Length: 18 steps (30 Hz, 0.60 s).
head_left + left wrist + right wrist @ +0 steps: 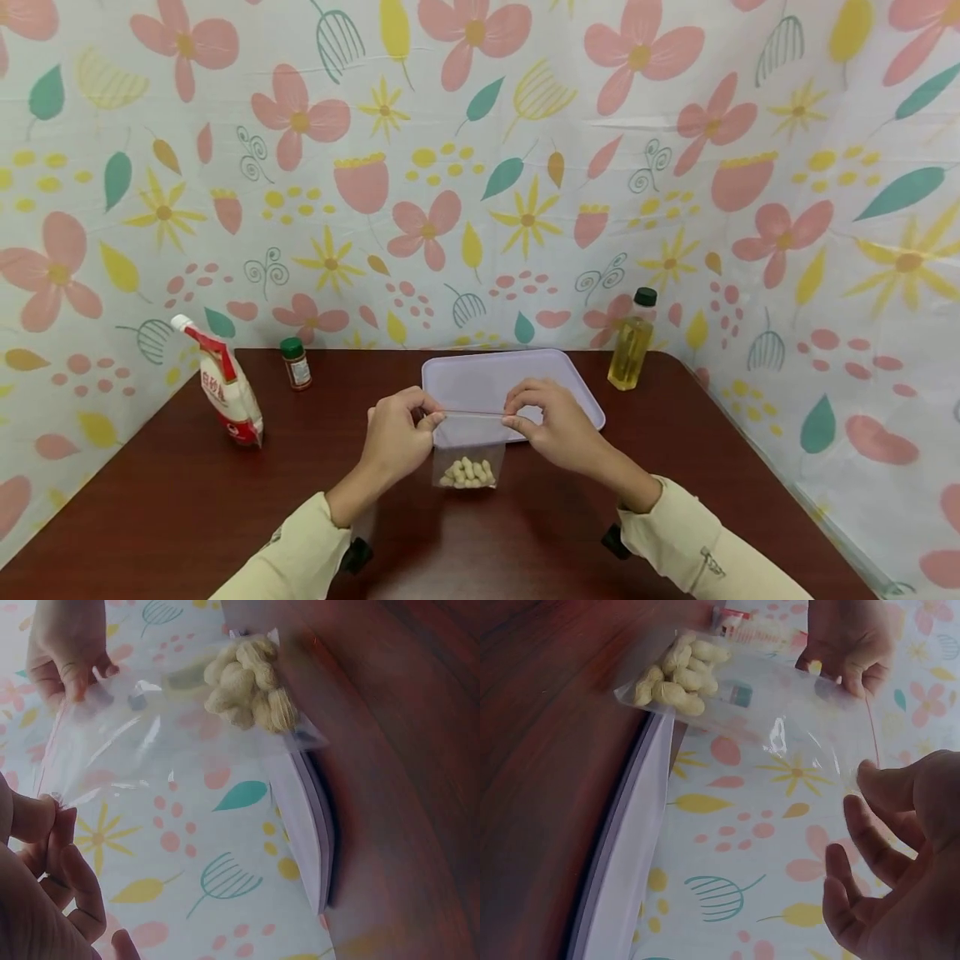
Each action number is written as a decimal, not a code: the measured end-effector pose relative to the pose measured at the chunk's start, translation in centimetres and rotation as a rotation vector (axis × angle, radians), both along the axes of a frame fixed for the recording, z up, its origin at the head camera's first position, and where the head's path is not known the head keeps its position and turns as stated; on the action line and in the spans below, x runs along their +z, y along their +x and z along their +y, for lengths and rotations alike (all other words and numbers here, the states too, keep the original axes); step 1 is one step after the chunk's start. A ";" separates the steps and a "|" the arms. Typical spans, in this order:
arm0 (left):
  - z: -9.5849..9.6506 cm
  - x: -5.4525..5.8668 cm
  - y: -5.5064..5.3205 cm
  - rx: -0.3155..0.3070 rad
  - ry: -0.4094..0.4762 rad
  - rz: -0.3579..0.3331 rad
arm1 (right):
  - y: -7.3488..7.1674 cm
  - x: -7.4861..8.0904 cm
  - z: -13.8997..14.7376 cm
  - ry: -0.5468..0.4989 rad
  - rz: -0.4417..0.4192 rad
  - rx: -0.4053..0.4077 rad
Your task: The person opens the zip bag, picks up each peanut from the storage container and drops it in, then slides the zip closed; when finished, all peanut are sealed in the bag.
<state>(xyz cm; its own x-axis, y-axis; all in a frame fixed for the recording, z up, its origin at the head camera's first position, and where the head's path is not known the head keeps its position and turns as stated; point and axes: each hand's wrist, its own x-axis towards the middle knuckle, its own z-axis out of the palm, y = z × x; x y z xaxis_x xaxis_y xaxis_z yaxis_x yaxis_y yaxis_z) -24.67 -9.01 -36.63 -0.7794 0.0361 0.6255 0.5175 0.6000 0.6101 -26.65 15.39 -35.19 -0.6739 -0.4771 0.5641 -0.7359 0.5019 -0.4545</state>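
Observation:
A clear zip bag [468, 454] hangs upright over the table, its top edge with a red line stretched level between both hands. Several peanuts in their shells [468, 473] lie at its bottom. My left hand [397, 433] pinches the bag's left top corner between thumb and forefinger. At the right top corner, my right hand [555, 425] pinches it the same way. In the left wrist view the peanuts [251, 686] bunch at the bag's far end. The right wrist view shows the bag [780, 727] taut along its red strip.
Behind the bag, a pale lilac tray [495, 371] lies on the dark wooden table [315, 475]. At left stand a red-and-white pouch [225, 387] with a white cap and a green-lidded jar [296, 364]. A bottle of yellow oil [632, 342] stands right of the tray.

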 end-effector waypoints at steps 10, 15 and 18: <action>-0.8 0.6 0.2 0.000 -0.037 0.037 | -0.4 -0.1 -0.7 -0.084 0.054 -0.005; -1.9 1.1 0.3 -0.008 -0.030 0.036 | -0.4 0.0 -1.2 -0.080 -0.017 -0.034; -2.2 1.2 0.4 -0.013 -0.032 0.009 | -0.2 0.1 -1.2 -0.078 -0.049 -0.025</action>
